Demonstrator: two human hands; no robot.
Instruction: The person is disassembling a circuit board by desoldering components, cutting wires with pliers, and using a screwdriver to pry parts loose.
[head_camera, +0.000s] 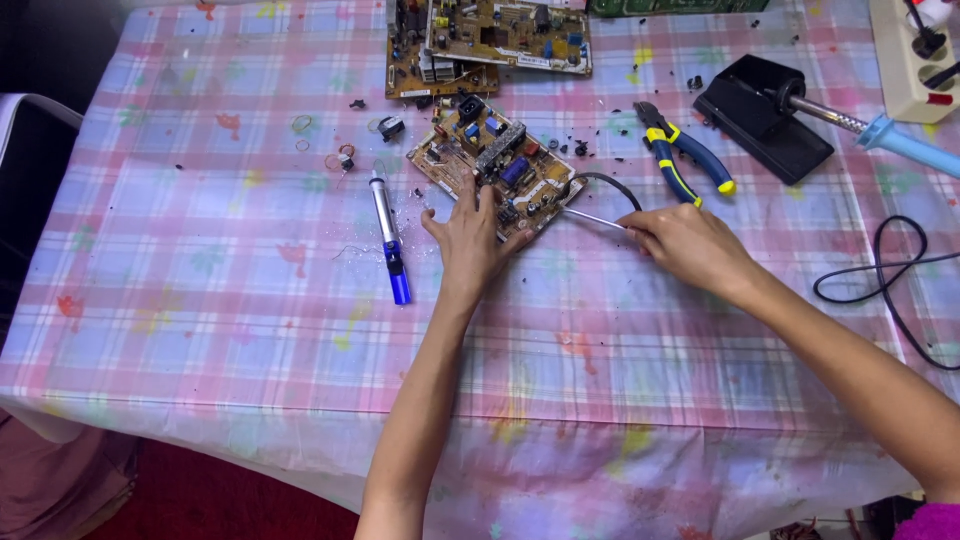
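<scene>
Left hand (470, 235) presses flat, open, on circuit board (497, 165) at upper centre; right hand (680, 245) grips thin metal probe (592, 216) touching board edge; components mostly still mounted.

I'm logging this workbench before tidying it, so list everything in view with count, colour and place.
circuit board: one, tan with dark and blue parts, table centre, under the left hand
stacked boards: at least two, tan, top edge
suction pump: one, silver and blue, left of the circuit board
pliers: one, blue and yellow grips, right of the circuit board
iron stand: one, black, upper right
soldering iron: one, light blue handle, resting in the iron stand
power strip: one, cream, top right corner
cable: one, black, right edge
tablecloth: one, pink and blue check
left hand: pressing on the circuit board
right hand: holding a thin metal tool pointed at the circuit board
</scene>
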